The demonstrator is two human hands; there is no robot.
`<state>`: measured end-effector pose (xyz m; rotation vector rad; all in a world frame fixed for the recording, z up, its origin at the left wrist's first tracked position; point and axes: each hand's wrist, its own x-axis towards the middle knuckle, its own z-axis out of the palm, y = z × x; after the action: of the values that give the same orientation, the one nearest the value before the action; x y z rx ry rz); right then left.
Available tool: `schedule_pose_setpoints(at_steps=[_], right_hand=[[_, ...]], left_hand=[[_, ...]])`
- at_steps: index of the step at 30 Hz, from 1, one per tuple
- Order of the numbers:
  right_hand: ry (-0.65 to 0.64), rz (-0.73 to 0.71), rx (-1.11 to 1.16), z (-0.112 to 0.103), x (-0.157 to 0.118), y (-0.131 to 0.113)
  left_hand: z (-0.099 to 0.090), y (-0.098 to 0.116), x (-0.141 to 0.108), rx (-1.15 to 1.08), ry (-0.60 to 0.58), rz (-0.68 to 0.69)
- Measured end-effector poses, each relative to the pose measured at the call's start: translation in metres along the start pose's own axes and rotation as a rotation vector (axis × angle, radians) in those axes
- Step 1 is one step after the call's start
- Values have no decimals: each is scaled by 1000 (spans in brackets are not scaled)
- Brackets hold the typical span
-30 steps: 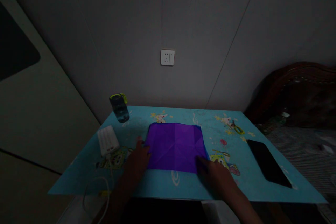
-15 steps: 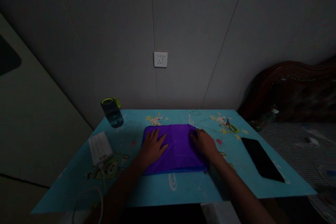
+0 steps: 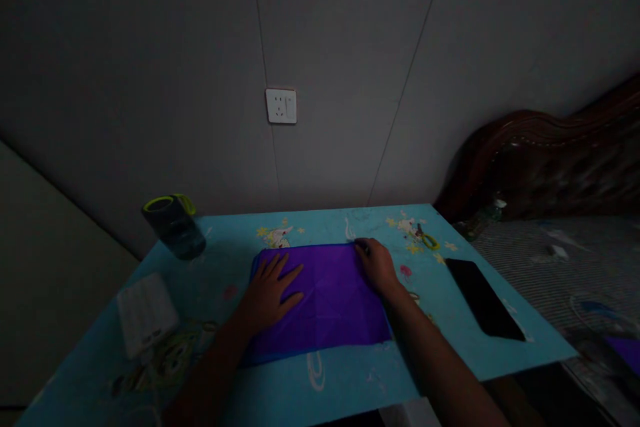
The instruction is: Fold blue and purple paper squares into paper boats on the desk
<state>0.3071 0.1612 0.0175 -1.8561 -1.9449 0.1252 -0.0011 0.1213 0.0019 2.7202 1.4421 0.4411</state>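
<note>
A purple sheet (image 3: 330, 303) with fold creases lies flat on the blue table, with a blue layer showing along its left and lower edges. Whether it is cloth or paper I cannot tell. On its left part my left hand (image 3: 267, 293) rests palm down, fingers spread. My right hand (image 3: 376, 265) is at the far right corner, its fingers curled closed over the sheet's edge; the fingertips are partly hidden.
A dark water bottle (image 3: 175, 230) with a lime rim and a white power bank (image 3: 147, 315) with a cable are on the left. Scissors (image 3: 427, 238) and a black phone-like slab (image 3: 483, 297) lie right on the patterned table (image 3: 360, 387). Beyond is a bed (image 3: 540, 247).
My right hand has moved up to the sheet's far corner and its fingers have curled in. My left hand stays spread on the sheet. The whole view has shifted and tilted slightly.
</note>
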Motion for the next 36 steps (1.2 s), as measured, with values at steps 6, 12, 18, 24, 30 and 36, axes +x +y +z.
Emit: schedule_pose_setpoints(at_steps=[6,12,18,24,30,36], right_hand=[[70,-52,-58,2,1,-8],[16,-316,-92,-6,-27,-32],[-158,-374,-60,10,-54,-39],[-43,-139,81,2,-48,-32],[29,167,186,-11,-44,-14],[-36,256,581,-9,-42,-5]], left_hand=[[5,-8,-2,53,25,-28],[7,-8,-3,94,52,-86],[9,-5,-3,110,37,-100],[-3,-3,-14,268,167,-389],[-17,-7,-26,-108,178,-633],[-24,-14,-30,-697,257,-814]])
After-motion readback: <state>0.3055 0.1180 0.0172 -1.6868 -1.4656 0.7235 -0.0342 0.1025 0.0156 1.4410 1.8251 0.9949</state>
